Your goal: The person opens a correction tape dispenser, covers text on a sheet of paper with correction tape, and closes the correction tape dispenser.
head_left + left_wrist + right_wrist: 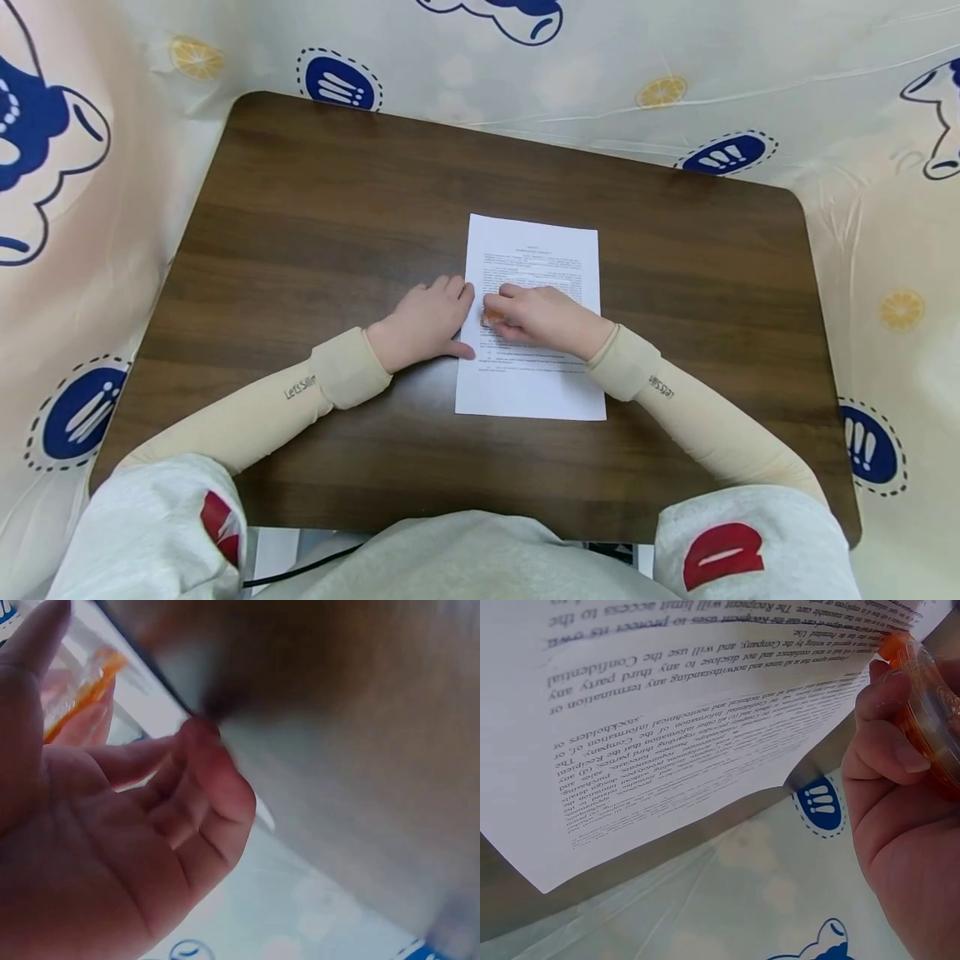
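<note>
A printed sheet of paper (528, 396) lies on the brown table. My right hand (551, 318) is over the left part of its text, gripping an orange, see-through correction tape (922, 712) between thumb and fingers. The orange tip of the dispenser is right at the paper in the right wrist view. A dark hand-drawn line (705, 627) runs along one row of print there. My left hand (423, 323) rests at the sheet's left edge, its fingers relaxed and the thumb spread onto the paper.
The wooden table (337, 192) has rounded corners and extends around the sheet. A patterned curtain (510, 83) hangs behind it and along both sides. A black cable (300, 571) runs below the table's near edge.
</note>
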The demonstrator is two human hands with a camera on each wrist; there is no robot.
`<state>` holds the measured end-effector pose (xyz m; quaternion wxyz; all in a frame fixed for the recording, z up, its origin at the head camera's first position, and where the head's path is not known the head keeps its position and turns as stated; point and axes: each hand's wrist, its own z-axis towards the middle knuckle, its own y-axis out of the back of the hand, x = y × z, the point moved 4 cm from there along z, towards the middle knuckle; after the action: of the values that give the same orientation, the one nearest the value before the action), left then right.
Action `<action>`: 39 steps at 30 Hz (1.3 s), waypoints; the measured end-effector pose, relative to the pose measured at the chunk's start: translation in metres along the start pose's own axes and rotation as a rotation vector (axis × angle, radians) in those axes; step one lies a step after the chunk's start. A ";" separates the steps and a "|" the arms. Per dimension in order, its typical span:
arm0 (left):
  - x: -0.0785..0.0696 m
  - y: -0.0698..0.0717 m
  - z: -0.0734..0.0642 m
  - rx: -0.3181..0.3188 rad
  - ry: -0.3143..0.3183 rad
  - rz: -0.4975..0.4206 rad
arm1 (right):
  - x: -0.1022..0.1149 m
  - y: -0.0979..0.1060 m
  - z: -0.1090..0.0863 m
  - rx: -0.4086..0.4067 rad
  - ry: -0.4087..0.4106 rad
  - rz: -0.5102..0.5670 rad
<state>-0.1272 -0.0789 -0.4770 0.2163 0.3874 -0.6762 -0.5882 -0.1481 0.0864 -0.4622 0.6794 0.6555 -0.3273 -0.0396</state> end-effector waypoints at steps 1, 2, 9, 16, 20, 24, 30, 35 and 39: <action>-0.001 -0.001 -0.001 -0.013 -0.003 -0.005 | 0.000 0.000 0.000 0.001 -0.003 0.000; -0.002 -0.002 -0.002 -0.020 -0.004 -0.013 | 0.000 0.000 -0.001 0.002 -0.006 -0.002; 0.000 -0.007 0.000 0.027 0.002 -0.076 | 0.001 -0.002 -0.001 0.010 -0.007 -0.018; 0.002 -0.006 0.004 0.052 0.005 -0.060 | 0.001 0.001 -0.001 0.014 -0.015 -0.021; 0.002 -0.007 0.006 0.080 0.014 -0.035 | 0.001 0.002 -0.003 0.023 -0.022 -0.002; 0.001 -0.007 0.007 0.106 0.024 -0.016 | 0.000 0.001 -0.005 0.023 -0.024 0.010; 0.002 -0.007 0.009 0.116 0.036 -0.013 | -0.002 0.002 -0.008 0.013 -0.030 0.005; 0.002 -0.006 0.009 0.108 0.028 -0.003 | -0.003 0.003 -0.010 0.018 -0.040 0.014; 0.002 -0.006 0.008 0.106 0.024 0.000 | -0.007 0.001 -0.013 0.034 -0.058 0.014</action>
<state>-0.1333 -0.0754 -0.4845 0.2035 0.4053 -0.7038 -0.5469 -0.1477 0.1011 -0.4629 0.6587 0.6631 -0.3523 -0.0484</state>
